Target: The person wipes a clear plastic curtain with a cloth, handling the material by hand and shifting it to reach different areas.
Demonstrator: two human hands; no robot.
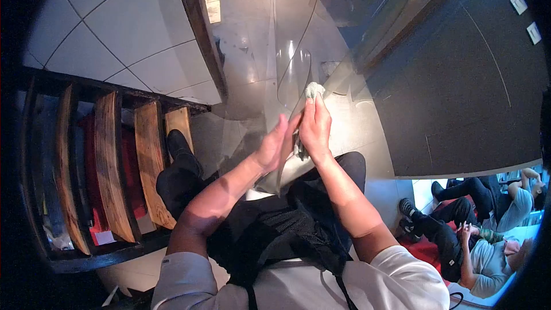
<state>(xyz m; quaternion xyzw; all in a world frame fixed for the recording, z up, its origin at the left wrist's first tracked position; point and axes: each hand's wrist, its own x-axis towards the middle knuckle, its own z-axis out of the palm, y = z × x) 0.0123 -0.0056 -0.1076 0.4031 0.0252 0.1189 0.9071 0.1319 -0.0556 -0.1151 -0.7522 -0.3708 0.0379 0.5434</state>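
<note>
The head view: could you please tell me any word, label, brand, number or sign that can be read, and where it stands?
No words, brands or numbers can be read.
Small tag on the left sleeve: too small to read.
Pale patch on another person's trousers: too small to read.
Three white squares on the dark panel: no legible text.

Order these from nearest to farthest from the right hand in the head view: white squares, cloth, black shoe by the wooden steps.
1. Cloth: in the right hand.
2. Black shoe: to the left, by the wooden steps.
3. White squares: far upper right.
</note>
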